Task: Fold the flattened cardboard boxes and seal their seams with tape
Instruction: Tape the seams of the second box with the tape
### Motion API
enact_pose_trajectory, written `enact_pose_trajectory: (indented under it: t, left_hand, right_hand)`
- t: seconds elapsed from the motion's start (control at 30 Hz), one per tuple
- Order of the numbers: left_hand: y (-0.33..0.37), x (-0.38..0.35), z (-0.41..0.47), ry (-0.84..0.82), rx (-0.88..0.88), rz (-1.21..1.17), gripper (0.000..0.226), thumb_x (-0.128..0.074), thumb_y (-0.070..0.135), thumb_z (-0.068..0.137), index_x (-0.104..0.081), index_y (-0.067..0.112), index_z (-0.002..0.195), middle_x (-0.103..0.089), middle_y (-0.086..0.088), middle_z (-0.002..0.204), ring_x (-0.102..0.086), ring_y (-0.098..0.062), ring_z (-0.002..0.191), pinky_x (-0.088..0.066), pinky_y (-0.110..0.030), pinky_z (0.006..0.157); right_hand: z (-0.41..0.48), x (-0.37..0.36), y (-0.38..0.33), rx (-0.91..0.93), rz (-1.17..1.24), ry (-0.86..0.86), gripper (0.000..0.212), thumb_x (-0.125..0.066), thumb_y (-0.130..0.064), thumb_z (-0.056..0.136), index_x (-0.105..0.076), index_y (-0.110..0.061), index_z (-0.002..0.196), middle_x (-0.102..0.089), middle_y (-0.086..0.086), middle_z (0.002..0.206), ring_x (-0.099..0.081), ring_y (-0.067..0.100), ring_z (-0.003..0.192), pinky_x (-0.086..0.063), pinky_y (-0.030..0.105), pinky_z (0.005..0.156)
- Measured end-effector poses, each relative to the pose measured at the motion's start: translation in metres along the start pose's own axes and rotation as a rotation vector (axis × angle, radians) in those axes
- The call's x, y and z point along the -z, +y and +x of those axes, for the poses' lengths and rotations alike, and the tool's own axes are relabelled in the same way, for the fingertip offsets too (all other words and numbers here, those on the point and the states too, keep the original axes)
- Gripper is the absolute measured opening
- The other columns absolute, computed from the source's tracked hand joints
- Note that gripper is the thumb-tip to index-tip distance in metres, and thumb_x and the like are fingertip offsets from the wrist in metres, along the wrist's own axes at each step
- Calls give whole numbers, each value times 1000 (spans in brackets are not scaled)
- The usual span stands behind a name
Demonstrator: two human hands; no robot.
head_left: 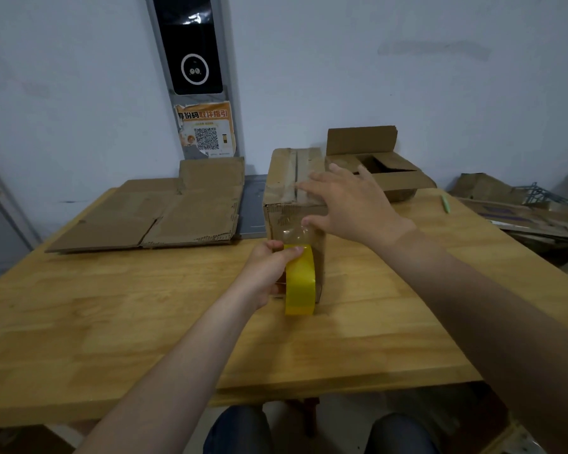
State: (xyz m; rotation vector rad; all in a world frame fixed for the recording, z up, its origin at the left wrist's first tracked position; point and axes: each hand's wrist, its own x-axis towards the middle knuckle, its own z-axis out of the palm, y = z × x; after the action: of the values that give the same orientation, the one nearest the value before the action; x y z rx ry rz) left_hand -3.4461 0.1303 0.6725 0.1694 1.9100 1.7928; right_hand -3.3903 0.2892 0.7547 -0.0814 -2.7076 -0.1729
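A folded cardboard box (287, 188) stands upright in the middle of the wooden table (145, 322), its top flaps closed along a centre seam. My left hand (266, 273) grips a yellow roll of tape (300, 283) against the box's near face. A clear strip of tape runs from the roll up that face. My right hand (351, 201) lies spread over the box's top right edge, with the thumb pressing the tape near the upper front corner.
A flattened cardboard box (158, 211) lies at the back left of the table. Another box (379, 168) with open flaps sits behind at the right. A green pen (445, 203) lies near the right edge. Cardboard scraps (518, 208) pile up beyond it.
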Motion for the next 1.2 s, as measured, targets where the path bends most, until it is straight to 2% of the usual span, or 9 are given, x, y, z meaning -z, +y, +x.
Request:
enact_pose_trajectory:
  t: [0.1, 0.27, 0.4, 0.5, 0.57, 0.8, 0.93, 1.03, 1.2]
  left_hand:
    - [-1, -2, -1, 14, -2, 17, 49, -75, 26, 93, -49, 18, 133, -68, -8, 110, -68, -25, 94, -55, -38, 69]
    - [-5, -5, -4, 54, 1, 9, 51, -77, 27, 92, -49, 21, 135, -64, -11, 126, -66, -33, 109, -58, -47, 83]
    - [-10, -10, -4, 96, -17, -14, 47, -77, 23, 91, -50, 22, 130, -65, -12, 125, -68, -34, 108, -58, -51, 87]
    - [-10, -12, -5, 108, -16, -8, 48, -79, 23, 90, -50, 24, 128, -65, -12, 127, -68, -33, 108, -58, -54, 88]
    - [-10, -11, -5, 111, -15, 0, 48, -79, 24, 90, -50, 25, 127, -63, -11, 129, -67, -33, 109, -58, -55, 88]
    - [-10, -10, -3, 112, -15, 18, 47, -78, 22, 90, -49, 25, 127, -65, -13, 125, -67, -34, 109, -57, -56, 90]
    - [-9, -7, -3, 105, -3, 30, 52, -82, 22, 87, -51, 25, 128, -65, -13, 123, -68, -35, 106, -59, -55, 86]
    - [-10, -7, -3, 99, -14, 37, 54, -82, 18, 86, -51, 24, 129, -65, -14, 122, -69, -34, 105, -61, -50, 78]
    - [-18, -3, -6, 113, -69, 53, 53, -84, 14, 83, -53, 21, 126, -68, -18, 120, -73, -34, 98, -63, -48, 75]
  right_hand:
    - [-32, 0, 16, -79, 33, -16, 66, -59, -61, 93, -39, -40, 152, -36, -7, 161, -27, 26, 152, -26, 60, 119]
    - [-90, -17, 40, -183, 64, -105, 61, -56, -56, 96, -38, -41, 152, -38, -8, 161, -35, 25, 147, -38, 52, 115]
    - [-121, -34, 65, -386, 74, -286, 54, -53, -55, 99, -43, -40, 150, -47, -6, 152, -40, 30, 139, -46, 52, 103]
    - [-134, -47, 86, -589, 119, -455, 54, -49, -54, 102, -45, -29, 149, -52, 3, 146, -40, 36, 137, -45, 51, 98]
    - [-141, -59, 97, -628, 97, -543, 52, -47, -51, 103, -46, -24, 148, -51, 5, 145, -39, 38, 138, -44, 50, 98]
    - [-156, -96, 112, -620, 65, -630, 38, -46, -26, 106, -48, -22, 143, -51, 5, 144, -41, 36, 135, -45, 50, 101]
    - [-158, -105, 104, -485, -12, -521, 47, -51, -10, 100, -52, -29, 143, -57, 4, 139, -53, 34, 127, -45, 47, 100]
    - [-156, -113, 99, -370, 117, -450, 54, -53, 0, 97, -57, -28, 142, -61, 2, 138, -58, 26, 125, -50, 38, 99]
    - [-151, -120, 94, -375, 323, -446, 57, -52, 9, 96, -56, -21, 145, -63, 4, 137, -56, 22, 128, -49, 31, 98]
